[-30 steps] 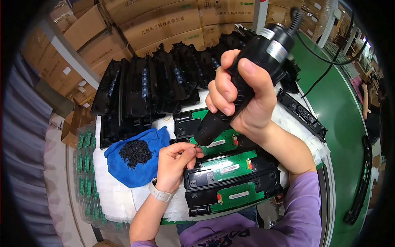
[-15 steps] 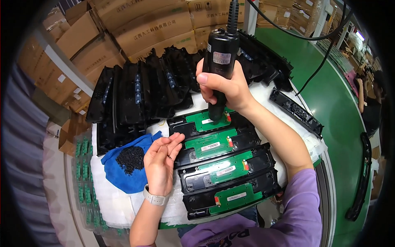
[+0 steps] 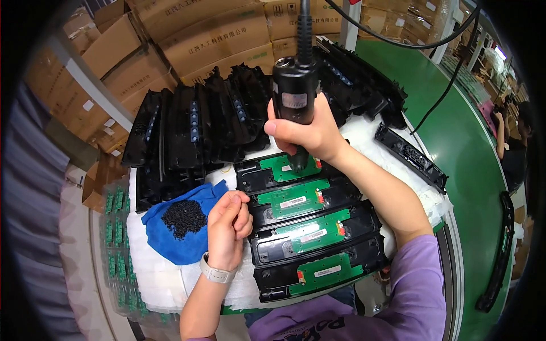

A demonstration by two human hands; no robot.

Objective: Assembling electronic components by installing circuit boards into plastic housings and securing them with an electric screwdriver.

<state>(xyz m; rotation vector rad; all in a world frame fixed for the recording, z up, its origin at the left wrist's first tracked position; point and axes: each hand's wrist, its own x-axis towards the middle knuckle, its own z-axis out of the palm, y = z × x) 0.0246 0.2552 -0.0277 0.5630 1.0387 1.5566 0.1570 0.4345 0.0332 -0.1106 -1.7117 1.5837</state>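
My right hand [image 3: 313, 132] grips a black electric screwdriver [image 3: 294, 85] upright, its cable rising from the top. The tool's lower end is over the farthest green circuit board [image 3: 275, 169], which lies in a black plastic housing [image 3: 250, 182]; whether the bit touches a screw is hidden. Closer to me, several similar housings with green boards [image 3: 293, 203] lie in a row. My left hand [image 3: 230, 227] is closed, fingers curled in, by the left ends of the housings; anything inside it is too small to make out. Beside it, small black screws [image 3: 183, 219] are heaped on a blue cloth [image 3: 170, 250].
Black plastic housings [image 3: 193, 119] are stacked along the table's far side. A narrow black part [image 3: 410, 157] lies at the right. Trays of green boards [image 3: 116, 238] stand at the left edge. Cartons [image 3: 222, 40] line the back; a cable [image 3: 449, 85] hangs at the right.
My left hand has gone from loosely extended fingers to curled ones. The screwdriver in my right hand has shifted slightly left and lower, staying over the farthest board.
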